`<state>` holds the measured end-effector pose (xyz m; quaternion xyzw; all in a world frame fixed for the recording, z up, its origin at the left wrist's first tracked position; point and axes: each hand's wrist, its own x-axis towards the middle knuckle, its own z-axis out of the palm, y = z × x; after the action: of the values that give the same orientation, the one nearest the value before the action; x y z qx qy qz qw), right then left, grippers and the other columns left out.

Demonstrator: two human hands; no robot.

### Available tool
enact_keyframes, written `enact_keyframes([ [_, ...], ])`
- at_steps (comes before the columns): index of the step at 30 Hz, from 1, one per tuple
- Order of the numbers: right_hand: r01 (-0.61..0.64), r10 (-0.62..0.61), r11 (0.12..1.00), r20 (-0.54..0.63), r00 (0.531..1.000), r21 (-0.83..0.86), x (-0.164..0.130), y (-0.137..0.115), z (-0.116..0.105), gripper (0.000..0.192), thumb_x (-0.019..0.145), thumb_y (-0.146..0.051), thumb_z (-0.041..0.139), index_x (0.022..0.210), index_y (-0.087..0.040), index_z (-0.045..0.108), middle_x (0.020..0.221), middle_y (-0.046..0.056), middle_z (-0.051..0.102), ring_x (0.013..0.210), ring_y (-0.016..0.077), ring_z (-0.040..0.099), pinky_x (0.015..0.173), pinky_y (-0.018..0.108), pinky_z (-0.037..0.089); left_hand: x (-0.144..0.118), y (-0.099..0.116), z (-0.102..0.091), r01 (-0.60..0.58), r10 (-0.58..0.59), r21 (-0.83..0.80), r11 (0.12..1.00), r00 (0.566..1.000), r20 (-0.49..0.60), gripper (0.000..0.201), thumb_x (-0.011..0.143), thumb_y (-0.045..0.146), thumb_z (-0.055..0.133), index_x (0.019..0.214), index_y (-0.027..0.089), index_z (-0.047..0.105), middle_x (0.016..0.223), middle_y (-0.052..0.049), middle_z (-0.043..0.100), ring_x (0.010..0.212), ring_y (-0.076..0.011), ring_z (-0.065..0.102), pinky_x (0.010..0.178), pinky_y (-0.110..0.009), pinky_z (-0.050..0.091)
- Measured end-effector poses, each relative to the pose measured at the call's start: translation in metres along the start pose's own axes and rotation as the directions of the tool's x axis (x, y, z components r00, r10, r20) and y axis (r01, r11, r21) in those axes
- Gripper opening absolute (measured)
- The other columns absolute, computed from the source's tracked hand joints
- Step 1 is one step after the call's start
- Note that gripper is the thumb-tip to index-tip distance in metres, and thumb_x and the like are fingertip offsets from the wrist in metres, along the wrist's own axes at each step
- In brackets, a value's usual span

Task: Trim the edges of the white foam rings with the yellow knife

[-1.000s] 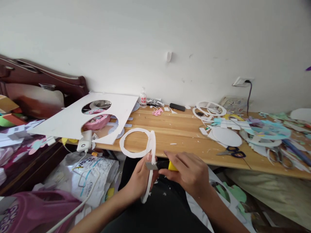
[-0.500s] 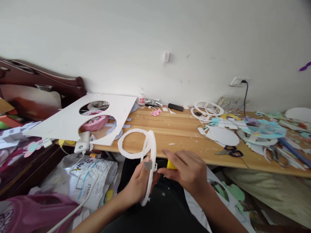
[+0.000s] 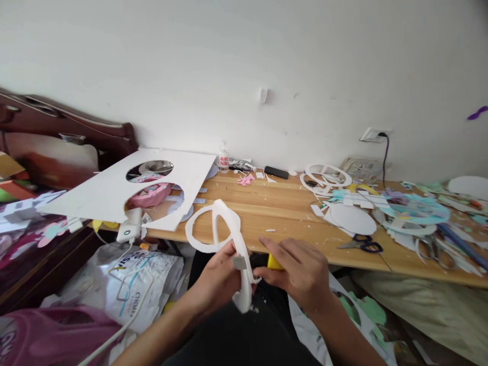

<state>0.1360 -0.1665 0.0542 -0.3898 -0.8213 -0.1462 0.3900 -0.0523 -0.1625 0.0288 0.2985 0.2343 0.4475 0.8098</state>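
My left hand (image 3: 217,282) is closed around a white foam ring (image 3: 229,218), held tilted above my lap. In my right hand (image 3: 301,272) is a yellow-handled utility knife (image 3: 274,262). Its blade crosses the ring's edge close to my left fingers, and small white shavings cling to the edge there. Behind the held ring, a second white ring (image 3: 194,241) lies at the table's front edge, partly covered by it.
The wooden table (image 3: 259,208) carries a large white board (image 3: 95,188) with round cutouts on the left. Dark-handled scissors (image 3: 366,244), white discs (image 3: 353,218) and coloured scraps lie on the right. A bottle (image 3: 223,158) and a black phone-like object (image 3: 276,172) stand near the wall.
My left hand has turned the held ring, so its top leans left and its lower end sits further right. The knife has shifted slightly right along with my right hand.
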Motion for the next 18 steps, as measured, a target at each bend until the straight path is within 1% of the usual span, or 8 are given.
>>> enact_keyframes([
  [2,0.0,0.0,1.0,0.006,1.0,0.012,-0.002,0.001,0.001,0.049,0.095,-0.055,0.053,0.113,-0.012,0.069,0.071,0.004,0.064,0.066,0.0154,0.057,0.066,0.029,0.036,0.003,0.005,0.009,0.014,-0.019,-0.028,1.0,0.987,-0.16,0.05,0.072,0.062,0.074,0.08,0.017,0.053,0.066,0.004,0.054,0.049,-0.0106,0.054,0.046,-0.024,0.047],
  [3,0.0,0.0,1.0,0.007,1.0,0.016,-0.002,0.001,0.002,0.049,0.095,-0.055,0.053,0.112,-0.012,0.069,0.07,0.004,0.064,0.065,0.0151,0.057,0.066,0.029,0.036,0.005,0.006,0.014,0.016,-0.02,-0.017,1.0,0.974,-0.225,0.053,0.073,0.067,0.069,0.076,0.017,0.051,0.062,0.005,0.05,0.044,-0.0089,0.049,0.04,-0.022,0.042],
  [4,0.0,0.0,1.0,0.011,1.0,0.02,-0.002,0.001,0.003,0.049,0.095,-0.055,0.053,0.111,-0.012,0.069,0.07,0.004,0.064,0.065,0.0148,0.057,0.065,0.029,0.037,0.006,0.007,0.018,0.021,-0.018,0.006,1.0,0.964,-0.264,0.054,0.074,0.069,0.067,0.074,0.018,0.049,0.058,0.007,0.045,0.04,-0.0073,0.044,0.036,-0.019,0.037],
  [6,0.002,-0.003,1.0,0.015,1.0,0.025,-0.002,0.0,0.004,0.049,0.094,-0.055,0.053,0.111,-0.012,0.07,0.071,0.004,0.065,0.065,0.0146,0.058,0.066,0.029,0.037,0.008,0.005,0.025,0.015,0.0,0.051,0.999,0.963,-0.271,0.053,0.075,0.068,0.066,0.073,0.018,0.047,0.055,0.009,0.04,0.035,-0.0041,0.034,0.032,-0.016,0.026],
  [8,0.005,-0.005,1.0,0.011,1.0,0.021,-0.001,-0.001,0.004,0.048,0.094,-0.054,0.055,0.111,-0.012,0.07,0.072,0.004,0.066,0.066,0.015,0.058,0.066,0.029,0.038,0.009,0.002,0.03,-0.017,0.034,0.072,0.997,0.972,-0.232,0.051,0.076,0.065,0.068,0.076,0.019,0.046,0.055,0.01,0.039,0.035,-0.0021,0.029,0.032,-0.015,0.022],
  [10,0.001,-0.002,1.0,0.009,1.0,0.011,0.0,-0.001,0.003,0.047,0.093,-0.054,0.057,0.111,-0.012,0.07,0.073,0.005,0.066,0.066,0.0154,0.059,0.067,0.029,0.038,0.01,0.0,0.032,-0.055,0.075,0.095,0.994,0.971,-0.226,0.051,0.076,0.065,0.067,0.076,0.02,0.045,0.055,0.011,0.039,0.036,-0.0019,0.028,0.033,-0.015,0.023],
  [14,-0.003,0.003,1.0,-0.003,1.0,-0.009,-0.002,0.007,0.003,0.049,0.094,-0.055,0.054,0.108,-0.012,0.071,0.07,0.004,0.064,0.065,0.015,0.059,0.065,0.029,0.038,0.01,-0.004,0.031,-0.07,0.109,0.145,0.987,0.954,-0.281,0.051,0.076,0.067,0.066,0.075,0.02,0.046,0.048,0.011,0.038,0.034,-0.0041,0.031,0.032,-0.016,0.024],
  [18,-0.02,0.02,1.0,-0.017,1.0,0.009,-0.006,0.013,0.005,0.05,0.095,-0.056,0.051,0.107,-0.012,0.071,0.07,0.004,0.064,0.065,0.015,0.058,0.065,0.028,0.038,0.011,-0.008,0.029,-0.089,0.119,0.132,0.987,0.963,-0.241,0.053,0.075,0.07,0.064,0.074,0.02,0.046,0.043,0.011,0.039,0.033,-0.0049,0.031,0.032,-0.016,0.025],
])
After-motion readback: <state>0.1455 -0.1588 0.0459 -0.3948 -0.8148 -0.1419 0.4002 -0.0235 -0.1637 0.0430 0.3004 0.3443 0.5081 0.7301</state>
